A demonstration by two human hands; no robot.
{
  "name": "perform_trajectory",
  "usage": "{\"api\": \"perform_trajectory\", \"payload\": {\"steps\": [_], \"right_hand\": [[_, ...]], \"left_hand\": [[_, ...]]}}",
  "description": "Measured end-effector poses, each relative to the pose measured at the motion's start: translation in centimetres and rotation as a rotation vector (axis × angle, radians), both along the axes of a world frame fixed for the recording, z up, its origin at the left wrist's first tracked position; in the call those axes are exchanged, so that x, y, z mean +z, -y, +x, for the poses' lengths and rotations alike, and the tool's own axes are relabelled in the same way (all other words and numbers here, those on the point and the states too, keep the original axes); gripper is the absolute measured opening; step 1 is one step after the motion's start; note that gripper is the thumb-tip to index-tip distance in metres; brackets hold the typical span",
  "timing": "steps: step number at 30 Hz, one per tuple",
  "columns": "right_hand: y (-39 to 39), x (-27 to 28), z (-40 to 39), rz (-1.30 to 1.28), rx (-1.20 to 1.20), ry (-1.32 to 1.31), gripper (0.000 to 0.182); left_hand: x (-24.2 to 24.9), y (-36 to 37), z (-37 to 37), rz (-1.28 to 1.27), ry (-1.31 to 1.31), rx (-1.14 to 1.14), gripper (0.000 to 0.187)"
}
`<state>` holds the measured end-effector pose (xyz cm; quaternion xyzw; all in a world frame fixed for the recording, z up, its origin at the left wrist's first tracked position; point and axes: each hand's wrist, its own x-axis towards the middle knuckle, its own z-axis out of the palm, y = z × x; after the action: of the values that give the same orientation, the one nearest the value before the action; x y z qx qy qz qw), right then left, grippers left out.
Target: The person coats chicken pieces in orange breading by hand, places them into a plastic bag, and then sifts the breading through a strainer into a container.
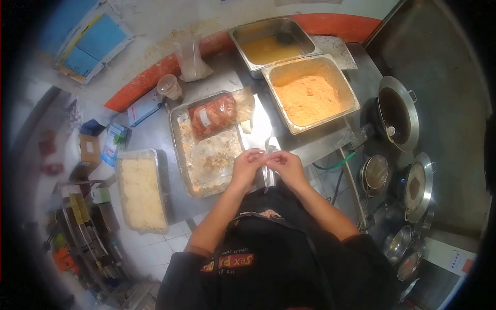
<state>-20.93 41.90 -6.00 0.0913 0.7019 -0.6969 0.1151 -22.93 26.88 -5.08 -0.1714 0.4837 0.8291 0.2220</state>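
Observation:
My left hand (249,164) and my right hand (285,165) meet at the metal table's front edge, fingertips pinched close together. Between them is a thin, whitish plastic bag (268,177), its lower end hanging down in front of my apron. What exactly each fingertip grips is too small to see. To the left, a shallow metal tray (195,191) smeared with crumbly residue holds a clear bag of raw reddish meat (214,114). Behind my hands lies a bright white sheet or bag (261,121).
A deep pan of orange breading (310,98) stands right of centre, with a pan of yellowish liquid (271,50) behind it. A pale-filled tray (140,191) is at left. On the right are a wok of dark oil (395,114) and a strainer (376,172). A plastic cup (169,87) stands near the wall.

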Motion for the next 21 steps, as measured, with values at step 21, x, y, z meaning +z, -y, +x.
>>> {"api": "perform_trajectory", "payload": {"steps": [21], "right_hand": [[-4.2,-0.8,-1.7,-0.217,-0.389,0.036,0.014]], "left_hand": [[-5.1,0.3,-6.3,-0.482,-0.306,0.495,0.024]]}}
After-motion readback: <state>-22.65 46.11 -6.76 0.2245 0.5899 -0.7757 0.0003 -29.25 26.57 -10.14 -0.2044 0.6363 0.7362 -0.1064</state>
